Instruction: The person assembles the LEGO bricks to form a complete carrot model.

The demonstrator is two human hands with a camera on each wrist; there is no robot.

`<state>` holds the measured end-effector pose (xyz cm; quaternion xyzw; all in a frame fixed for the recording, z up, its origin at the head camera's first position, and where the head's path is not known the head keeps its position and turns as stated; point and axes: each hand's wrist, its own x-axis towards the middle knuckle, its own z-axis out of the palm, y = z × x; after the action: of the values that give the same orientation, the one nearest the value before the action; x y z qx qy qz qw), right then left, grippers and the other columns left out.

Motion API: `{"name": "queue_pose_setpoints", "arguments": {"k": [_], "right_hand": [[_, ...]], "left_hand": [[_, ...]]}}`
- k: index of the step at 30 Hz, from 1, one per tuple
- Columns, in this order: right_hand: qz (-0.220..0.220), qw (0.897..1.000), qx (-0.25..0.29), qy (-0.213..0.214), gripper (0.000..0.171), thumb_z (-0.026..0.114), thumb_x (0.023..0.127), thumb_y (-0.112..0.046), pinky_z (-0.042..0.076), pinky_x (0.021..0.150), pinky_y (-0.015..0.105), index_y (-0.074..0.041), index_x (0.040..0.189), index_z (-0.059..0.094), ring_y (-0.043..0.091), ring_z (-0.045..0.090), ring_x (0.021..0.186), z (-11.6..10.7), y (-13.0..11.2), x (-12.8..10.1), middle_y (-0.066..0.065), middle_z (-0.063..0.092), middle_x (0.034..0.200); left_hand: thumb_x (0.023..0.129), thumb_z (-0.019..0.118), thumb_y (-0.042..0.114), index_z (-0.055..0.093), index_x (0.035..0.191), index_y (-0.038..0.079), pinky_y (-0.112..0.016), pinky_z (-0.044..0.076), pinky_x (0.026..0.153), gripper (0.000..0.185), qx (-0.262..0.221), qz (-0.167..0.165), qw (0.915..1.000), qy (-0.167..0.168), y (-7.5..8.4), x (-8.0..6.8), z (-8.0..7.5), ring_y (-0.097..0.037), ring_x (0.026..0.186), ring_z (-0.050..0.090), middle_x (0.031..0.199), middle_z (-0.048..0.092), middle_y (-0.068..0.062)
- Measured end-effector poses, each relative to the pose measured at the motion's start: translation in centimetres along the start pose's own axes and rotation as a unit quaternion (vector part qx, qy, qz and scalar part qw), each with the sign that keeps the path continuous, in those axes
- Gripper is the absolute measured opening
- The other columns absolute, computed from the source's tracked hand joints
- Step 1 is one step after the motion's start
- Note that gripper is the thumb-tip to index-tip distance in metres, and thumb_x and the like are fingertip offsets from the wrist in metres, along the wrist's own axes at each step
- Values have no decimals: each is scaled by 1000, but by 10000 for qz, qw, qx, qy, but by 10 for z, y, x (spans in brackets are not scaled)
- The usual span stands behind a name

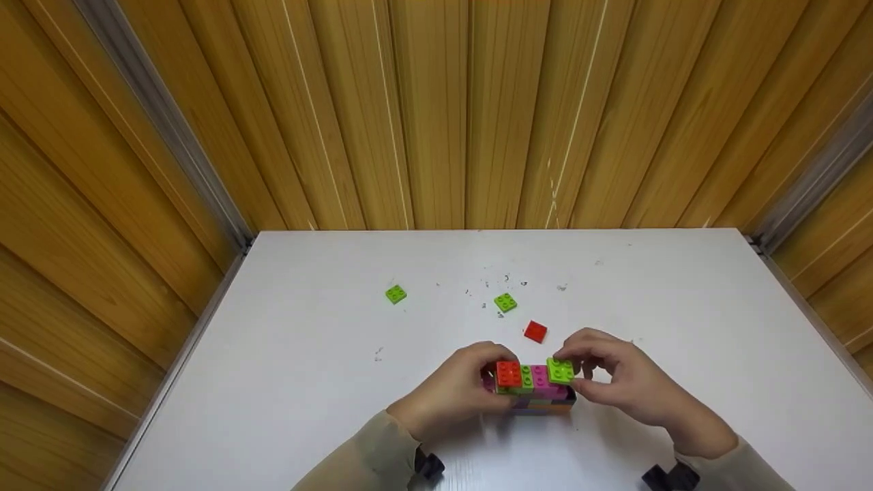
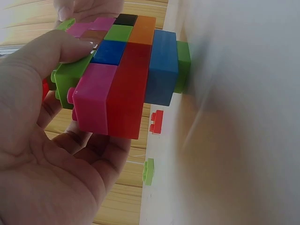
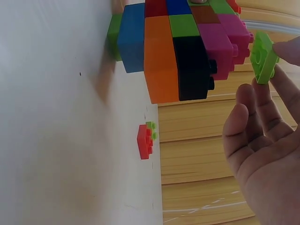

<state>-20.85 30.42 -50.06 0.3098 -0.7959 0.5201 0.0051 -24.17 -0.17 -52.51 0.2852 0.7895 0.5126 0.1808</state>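
Near the worktop's (image 1: pixel 307 409) front edge, the left hand (image 1: pixel 453 392) is gripping the stiff, light block stack (image 1: pixel 535 392) by its sides while the right hand (image 1: pixel 631 385) is pinching a small, slippery-looking green plate (image 1: pixel 560 370) by its edges just above it.

Left hand (image 1: pixel 455 390), right hand (image 1: pixel 627 382), fingers curled

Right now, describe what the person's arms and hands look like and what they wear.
Both hands are bare: left hand, right hand. Each arm has a pale beige long sleeve reaching the wrist. A black device sits at each wrist. No rings or gloves show.
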Motion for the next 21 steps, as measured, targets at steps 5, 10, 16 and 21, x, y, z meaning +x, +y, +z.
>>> {"name": "queue_pose_setpoints", "arguments": {"k": [5, 10, 16, 21], "right_hand": [[-115, 9999, -5, -124, 41, 80, 96, 8, 56, 81, 29, -16, 128, 81, 19, 66, 101, 2, 0, -1, 5, 73, 119], [-48, 9997, -194, -106, 40, 80, 96, 8, 55, 90, 27, -18, 125, 85, 14, 65, 108, 3, -3, -3, 2, 71, 120], [-188, 9986, -484, 102, 44, 81, 91, 11, 53, 96, 23, -19, 123, 88, 11, 65, 111, 7, -6, -3, 0, 71, 118], [-409, 9959, -765, 270, 49, 83, 86, 14, 52, 97, 19, -19, 122, 89, 10, 64, 110, 12, -8, -3, -1, 70, 117]], "left_hand": [[88, 91, 14, 78, 121, 26, -29, 60, 100, 37, 26, -25, 10000, -26, 0, 0, 0, -2, 104, 64, 114, 70, 13], [88, 91, 13, 78, 121, 25, -31, 61, 100, 38, 0, -4, 10000, -43, 0, 0, -1, -2, 103, 64, 114, 70, 13], [88, 91, 13, 78, 122, 24, -31, 62, 99, 38, 60, -24, 10000, -48, 0, 0, -1, -2, 101, 62, 113, 70, 13], [88, 91, 13, 77, 123, 24, -34, 62, 99, 39, 152, -24, 9999, -36, 0, 0, -1, -2, 101, 62, 114, 70, 13]]}}
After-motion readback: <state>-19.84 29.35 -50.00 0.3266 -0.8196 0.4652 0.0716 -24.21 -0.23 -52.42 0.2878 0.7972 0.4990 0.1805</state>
